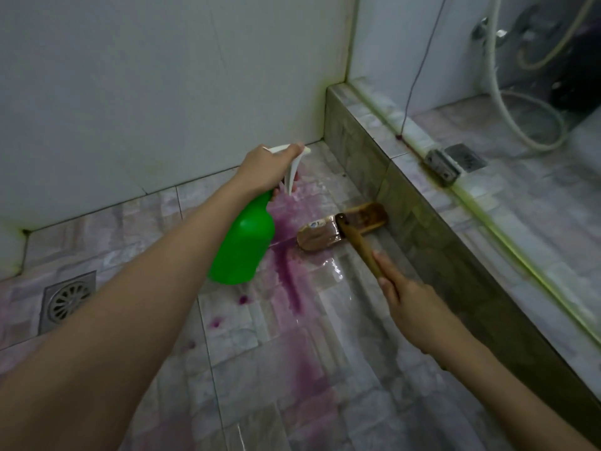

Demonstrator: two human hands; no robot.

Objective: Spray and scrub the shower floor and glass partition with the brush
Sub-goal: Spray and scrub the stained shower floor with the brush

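My left hand (266, 169) grips the white trigger head of a green spray bottle (242, 247), nozzle pointing toward the corner where wall meets curb. My right hand (408, 296) holds the wooden handle of a brown scrub brush (328, 236), whose head rests on the wet tiled floor (325, 369) beside the curb. A purple stain (289, 265) runs down the floor between bottle and brush. The glass partition (507, 76) rises from the curb at the right.
A tiled curb (367, 151) with a metal glass bracket (442, 166) borders the right. A round floor drain (70, 299) lies at the left. Behind the glass are a second drain (466, 156) and a coiled shower hose (533, 125). White wall tiles (162, 76) stand ahead.
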